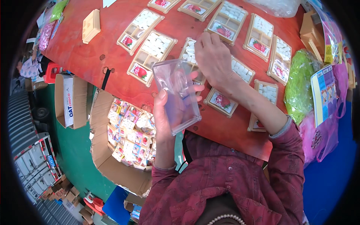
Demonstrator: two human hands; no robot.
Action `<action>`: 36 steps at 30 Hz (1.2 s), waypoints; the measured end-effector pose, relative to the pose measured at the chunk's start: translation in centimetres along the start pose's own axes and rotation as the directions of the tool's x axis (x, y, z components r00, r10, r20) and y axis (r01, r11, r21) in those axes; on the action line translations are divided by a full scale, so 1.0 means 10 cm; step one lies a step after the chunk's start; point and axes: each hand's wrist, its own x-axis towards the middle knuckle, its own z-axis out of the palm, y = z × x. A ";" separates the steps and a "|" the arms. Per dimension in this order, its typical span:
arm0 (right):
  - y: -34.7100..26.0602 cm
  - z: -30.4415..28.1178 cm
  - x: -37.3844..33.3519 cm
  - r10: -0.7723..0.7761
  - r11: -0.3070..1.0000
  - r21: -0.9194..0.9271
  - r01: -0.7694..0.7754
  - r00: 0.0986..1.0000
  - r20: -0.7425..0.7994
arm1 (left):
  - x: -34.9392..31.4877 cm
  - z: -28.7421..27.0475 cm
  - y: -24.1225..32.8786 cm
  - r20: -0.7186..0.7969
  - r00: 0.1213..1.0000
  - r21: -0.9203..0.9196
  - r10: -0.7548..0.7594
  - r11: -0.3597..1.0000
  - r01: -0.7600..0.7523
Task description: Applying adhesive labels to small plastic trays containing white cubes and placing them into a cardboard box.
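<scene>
My left hand (162, 114) is closed round a clear plastic box (180, 99), held tilted above the table's front edge; its fingers show through and past the walls. My right hand (215, 60) reaches over a beige compartment tray (188, 48) of small white pieces, fingers curled down at its right side. Its fingertips are partly hidden, so I cannot tell what they pinch. Several similar beige trays, such as one tray (153, 47) left of the box, lie around, each with white pieces in one section and a strawberry picture card in another.
The red table (93, 63) bears a lone beige tray (91, 26) at far left. An open cardboard box (103, 150) of packed sets stands below its left edge. Green shredded filler (300, 82) in clear plastic and a pink bag (322, 144) lie at right.
</scene>
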 end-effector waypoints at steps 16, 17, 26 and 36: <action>-0.06 0.08 0.15 -0.050 0.973 0.215 0.083 0.987 -0.153 | 0.13 -0.12 0.09 -0.014 1.000 -0.065 0.009 0.998 -0.010; -0.04 0.05 0.15 -0.050 0.973 0.214 0.084 0.986 -0.158 | 0.15 -0.13 0.09 -0.011 1.000 -0.062 0.013 0.998 -0.013; -0.13 -0.81 -0.05 -0.072 -0.021 0.817 -0.576 0.816 0.573 | -0.06 -0.01 -0.03 -0.255 0.962 -0.006 0.100 0.994 -0.105; -0.22 -0.94 -0.61 -0.261 -0.469 0.614 -0.635 0.764 0.590 | -0.52 0.11 -0.14 -0.017 0.997 0.363 0.079 0.929 -0.067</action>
